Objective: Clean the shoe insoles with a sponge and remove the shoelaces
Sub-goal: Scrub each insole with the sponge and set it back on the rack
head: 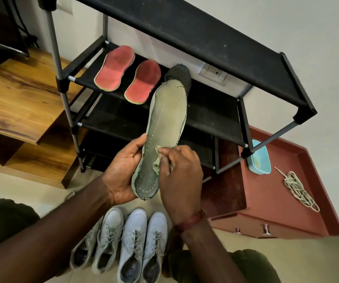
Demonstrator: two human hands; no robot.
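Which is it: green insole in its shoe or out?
Out: the left hand holds the green insole before the rack, clear of the shoes.

The right hand's point(180, 180) fingers hide most of the pale green sponge point(156, 168). The grey-green fabric insole point(168, 119) covers much of a dark insole point(182, 75) at the rear edge of a shelf of the black fabric shoe rack point(205, 37). The view's bottom edge crops two white lace-up shoes point(144, 252).

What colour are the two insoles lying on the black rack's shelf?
The two flat insoles are red with pale green rims, in the head view.
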